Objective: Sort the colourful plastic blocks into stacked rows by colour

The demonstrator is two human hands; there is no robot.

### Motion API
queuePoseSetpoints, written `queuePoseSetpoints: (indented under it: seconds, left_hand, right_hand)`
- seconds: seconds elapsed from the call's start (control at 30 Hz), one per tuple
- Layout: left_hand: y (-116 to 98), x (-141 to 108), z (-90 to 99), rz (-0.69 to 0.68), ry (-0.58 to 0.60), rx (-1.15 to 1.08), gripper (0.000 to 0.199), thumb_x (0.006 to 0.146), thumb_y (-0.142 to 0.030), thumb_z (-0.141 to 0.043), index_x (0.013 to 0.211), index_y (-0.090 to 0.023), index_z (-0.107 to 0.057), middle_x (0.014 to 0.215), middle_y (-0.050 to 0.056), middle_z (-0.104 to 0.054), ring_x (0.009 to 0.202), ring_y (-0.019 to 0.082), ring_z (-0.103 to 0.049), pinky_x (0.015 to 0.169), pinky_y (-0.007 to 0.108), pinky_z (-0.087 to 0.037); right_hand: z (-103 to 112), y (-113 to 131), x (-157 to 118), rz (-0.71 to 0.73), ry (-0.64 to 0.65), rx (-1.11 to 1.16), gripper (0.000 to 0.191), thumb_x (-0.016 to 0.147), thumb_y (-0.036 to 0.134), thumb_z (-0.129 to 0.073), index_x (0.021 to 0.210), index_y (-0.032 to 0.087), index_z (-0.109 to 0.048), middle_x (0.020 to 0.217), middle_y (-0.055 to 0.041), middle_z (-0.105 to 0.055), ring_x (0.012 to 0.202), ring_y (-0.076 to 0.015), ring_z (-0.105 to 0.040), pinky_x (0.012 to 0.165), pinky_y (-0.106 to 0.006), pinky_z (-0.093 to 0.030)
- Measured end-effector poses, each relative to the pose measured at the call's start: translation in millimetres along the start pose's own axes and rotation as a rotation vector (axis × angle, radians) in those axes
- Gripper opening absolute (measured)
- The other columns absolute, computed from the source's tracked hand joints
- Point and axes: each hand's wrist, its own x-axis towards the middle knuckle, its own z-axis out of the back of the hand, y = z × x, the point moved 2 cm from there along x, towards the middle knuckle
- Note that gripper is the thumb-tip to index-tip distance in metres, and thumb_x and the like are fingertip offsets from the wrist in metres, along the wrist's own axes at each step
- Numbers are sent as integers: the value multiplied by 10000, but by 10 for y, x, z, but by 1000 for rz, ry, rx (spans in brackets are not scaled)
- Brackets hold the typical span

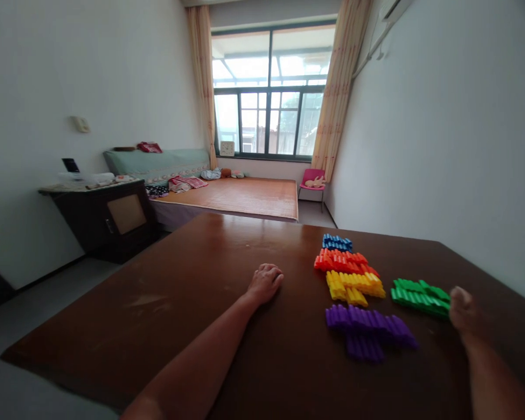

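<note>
My left hand rests on the brown tabletop with its fingers curled and nothing visible in them. At the right end of a group of green ridged plastic pieces is my right hand, closed like a fist and slightly blurred; whether it grips anything is hidden. Left of the green group, more ridged pieces lie in groups by colour. Blue pieces are farthest, then orange-red pieces, yellow pieces and, nearest me, purple pieces.
The brown table fills the foreground. Beyond it stand a bed, a dark cabinet on the left and a pink chair. A window with curtains is at the back, and a white wall runs along the right.
</note>
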Motion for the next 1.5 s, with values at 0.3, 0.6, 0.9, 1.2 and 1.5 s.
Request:
queuePoseSetpoints:
  seconds: [0.3,0.6,0.9,1.2,1.5]
  left_hand:
    - [106,63,-11,-90,-3,15,319,948,-406,-405,1075,-232,-640,1208,58,-606,1153,230,-525,1023,404,-420]
    - [-1004,12,61,-446,-40,-28,368,940,-419,-449,1251,-261,-564,1374,70,-500,1296,238,-424,1095,414,-367]
    - [-2204,-285,-461,-903,171,225,631,863,-670,-433,1413,-359,-419,1547,38,-299,1403,342,-221,1116,629,-142]
    - [-1796,-183,-362,-795,129,279,486,877,-596,-480,1281,-338,-561,1470,50,-400,1312,332,-340,1062,600,-258]
    - [-1089,-197,-17,-756,117,296,483,875,-585,-489,1280,-331,-563,1449,59,-425,1289,333,-378,1029,546,-299]
  right_hand:
    - [119,336,-292,186,115,-18,500,957,452,-297,1331,246,-558,1416,-65,-510,1219,-288,-506,1037,-426,-361]
    - [128,464,-267,348,-18,-57,508,974,410,-269,1337,184,-545,1354,-116,-553,1266,-234,-470,1066,-381,-330]
    - [148,700,-572,395,263,-247,621,860,718,-284,1356,412,-497,1503,-25,-384,1309,-336,-382,1012,-595,-331]
    - [109,1062,-986,454,323,-231,636,835,752,-304,1336,422,-515,1486,-1,-402,1288,-337,-397,980,-581,-372]
    - [-241,1581,-1553,531,236,-188,557,871,686,-347,1308,405,-548,1438,4,-463,1273,-295,-411,991,-495,-386]
